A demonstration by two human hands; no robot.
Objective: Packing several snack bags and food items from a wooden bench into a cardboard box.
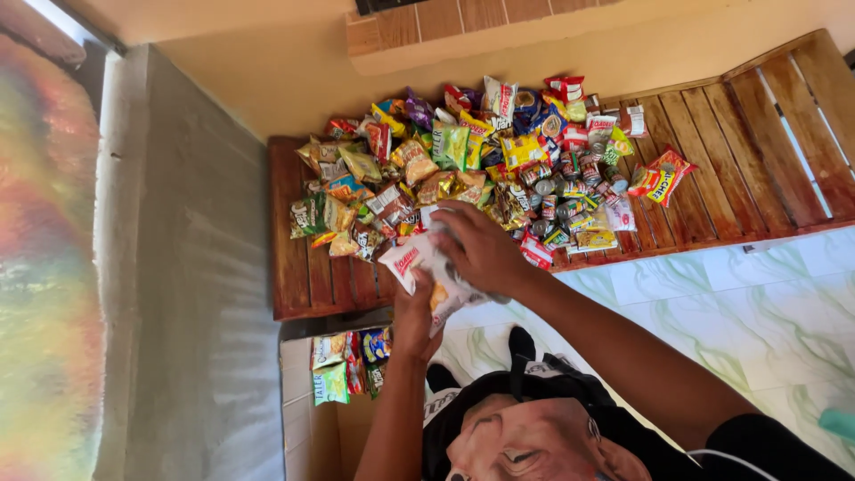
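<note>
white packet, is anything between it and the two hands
No. Both hands are already on the white packet: the right hand lies over its top and the left hand grips it from below, in front of the snack pile on the wooden bench.

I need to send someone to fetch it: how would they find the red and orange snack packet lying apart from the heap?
Start at the long wooden slatted bench against the wall, with its heap of snack packets and small cans. Go to the heap's right edge. The red and orange packet lies there on bare slats, apart from the pile, the farthest packet toward the bench's bare end.
</note>
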